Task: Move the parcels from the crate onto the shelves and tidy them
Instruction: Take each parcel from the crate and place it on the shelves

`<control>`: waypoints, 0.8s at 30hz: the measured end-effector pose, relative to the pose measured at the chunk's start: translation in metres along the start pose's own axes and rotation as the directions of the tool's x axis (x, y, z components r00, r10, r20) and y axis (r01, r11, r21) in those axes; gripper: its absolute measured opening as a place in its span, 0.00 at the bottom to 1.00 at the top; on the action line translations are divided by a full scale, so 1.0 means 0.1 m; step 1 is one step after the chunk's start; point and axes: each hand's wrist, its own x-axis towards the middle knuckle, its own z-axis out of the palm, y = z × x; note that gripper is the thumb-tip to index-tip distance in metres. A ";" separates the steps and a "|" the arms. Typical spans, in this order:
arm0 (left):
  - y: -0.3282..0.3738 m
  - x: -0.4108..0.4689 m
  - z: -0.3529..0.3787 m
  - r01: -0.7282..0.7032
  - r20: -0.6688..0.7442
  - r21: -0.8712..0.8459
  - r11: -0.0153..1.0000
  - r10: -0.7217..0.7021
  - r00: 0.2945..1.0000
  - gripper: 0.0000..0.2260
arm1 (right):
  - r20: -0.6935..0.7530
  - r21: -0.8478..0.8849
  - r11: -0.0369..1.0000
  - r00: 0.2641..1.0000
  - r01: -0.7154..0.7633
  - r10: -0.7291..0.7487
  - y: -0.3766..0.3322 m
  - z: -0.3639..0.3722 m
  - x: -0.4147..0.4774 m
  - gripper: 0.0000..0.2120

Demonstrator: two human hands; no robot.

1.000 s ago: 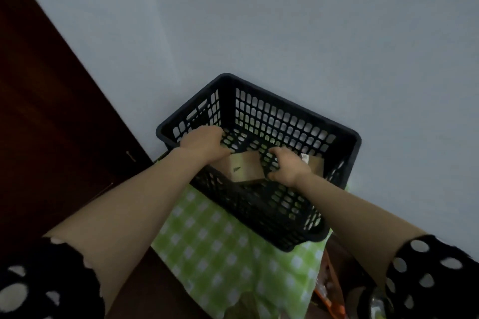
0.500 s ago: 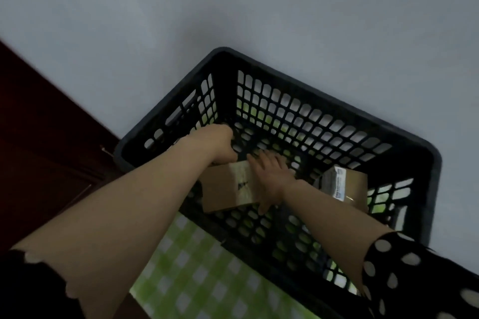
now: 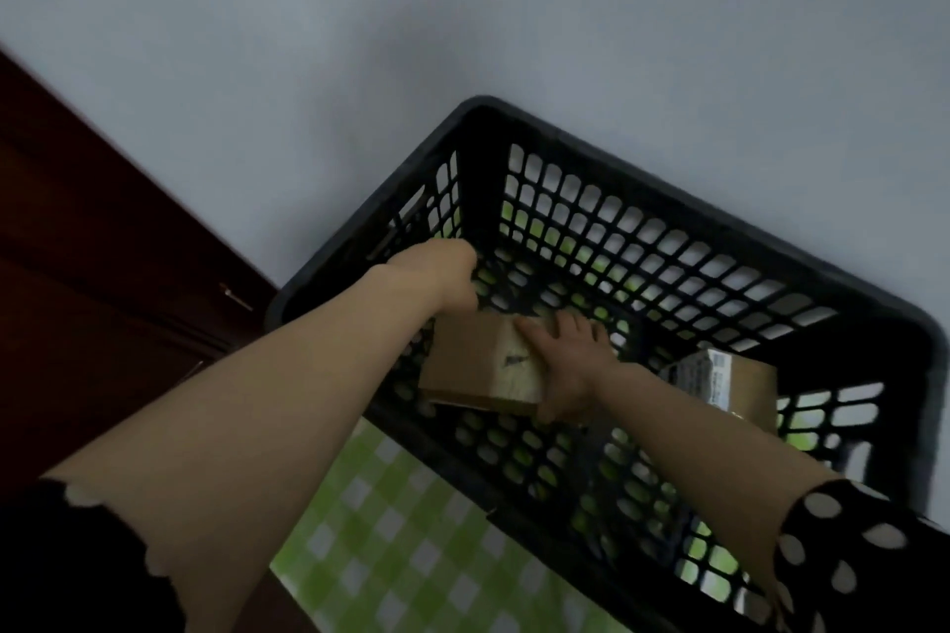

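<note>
— Cardboard under straight, spread fingers [image 3: 578, 332]: right hand [image 3: 563, 370] presses the brown parcel's [image 3: 473, 365] right end.
— Left hand [image 3: 442, 278]?
— Fingers hidden at its far-left corner, grip unclear. Parcel's inside the black crate [image 3: 869, 360]; labelled parcel [image 3: 745, 386] to its right.

A black perforated plastic crate [image 3: 668, 201] is set on a green-and-white checked cloth [image 3: 390, 529], against a pale grey wall [image 3: 462, 16]. A brown cardboard parcel [image 3: 473, 360] is held inside the crate. The left hand [image 3: 442, 272] is placed at its far left corner, with the fingers hidden. The right hand [image 3: 565, 365] is laid on its right end, fingers spread flat. A second brown cardboard parcel with a white label [image 3: 745, 386] is located at the crate's right side, apart from the first.
</note>
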 end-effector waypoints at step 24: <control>0.30 -3.86 0.06 0.122 -0.493 -0.351 0.928 -0.295 0.818 0.20 | -0.319 0.859 0.239 0.837 0.454 -0.444 -0.68 -1.30 -2.80 0.20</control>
